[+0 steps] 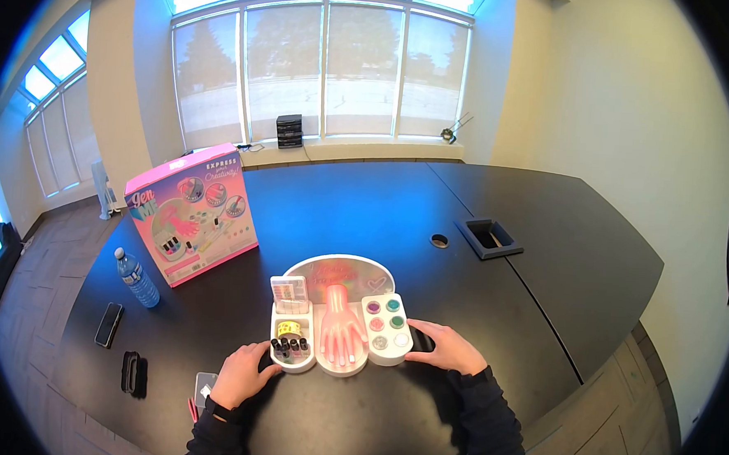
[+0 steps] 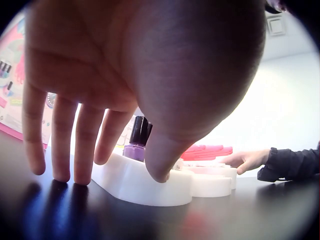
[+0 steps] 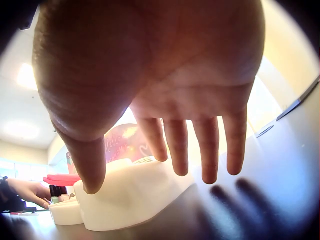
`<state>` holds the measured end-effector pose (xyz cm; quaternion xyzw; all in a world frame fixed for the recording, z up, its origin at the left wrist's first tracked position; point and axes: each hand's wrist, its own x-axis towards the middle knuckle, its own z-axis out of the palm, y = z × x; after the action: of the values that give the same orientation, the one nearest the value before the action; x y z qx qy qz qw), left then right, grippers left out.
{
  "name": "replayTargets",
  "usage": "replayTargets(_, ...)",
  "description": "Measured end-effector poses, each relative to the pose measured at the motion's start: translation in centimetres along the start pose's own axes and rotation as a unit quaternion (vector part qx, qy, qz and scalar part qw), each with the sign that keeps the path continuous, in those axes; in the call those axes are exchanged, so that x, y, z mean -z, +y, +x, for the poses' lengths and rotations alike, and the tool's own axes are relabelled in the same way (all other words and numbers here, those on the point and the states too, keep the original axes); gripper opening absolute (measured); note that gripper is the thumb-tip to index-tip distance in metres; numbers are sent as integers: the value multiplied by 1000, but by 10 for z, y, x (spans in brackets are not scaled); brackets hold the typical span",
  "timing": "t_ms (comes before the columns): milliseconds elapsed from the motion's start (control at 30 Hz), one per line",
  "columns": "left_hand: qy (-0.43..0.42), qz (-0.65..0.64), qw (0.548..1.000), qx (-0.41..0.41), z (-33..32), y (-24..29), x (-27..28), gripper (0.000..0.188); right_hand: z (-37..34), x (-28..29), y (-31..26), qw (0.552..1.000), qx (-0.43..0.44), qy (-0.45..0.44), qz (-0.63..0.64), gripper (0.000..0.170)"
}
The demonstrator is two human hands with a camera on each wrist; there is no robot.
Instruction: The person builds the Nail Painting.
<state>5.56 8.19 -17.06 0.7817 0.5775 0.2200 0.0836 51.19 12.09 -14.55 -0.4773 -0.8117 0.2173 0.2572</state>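
Note:
A white toy manicure stand sits on the table in front of me. In its middle lies a pink model hand, fingers pointing my way. The stand's left tray holds several black-capped nail polish bottles, a yellow patterned roll and a clear case. Several coloured pots fill the right tray. My left hand is at the left tray's side, thumb against its white wall in the left wrist view, fingers extended. On the opposite side, my right hand has straight fingers beside the right tray.
Behind on the left stands a pink product box, with a water bottle before it. A phone, a black case and a small clear container lie at left. A square table opening is at right.

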Motion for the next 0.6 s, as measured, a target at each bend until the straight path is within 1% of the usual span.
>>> replayTargets(133,8,4,1000,0,-1,0,-3,58,-1,3,-7,1000,-21,-12,10,83)
replayTargets(200,14,3,1000,18,-1,9,2,58,-1,3,-8,999,-41,-16,8,81)
replayTargets(333,21,13,999,23,-2,16,2,59,-1,0,-4,999,-27,-7,21,80)
replayTargets(600,38,22,999,18,-4,13,-4,61,0,3,-10,998,-45,-24,31,81)
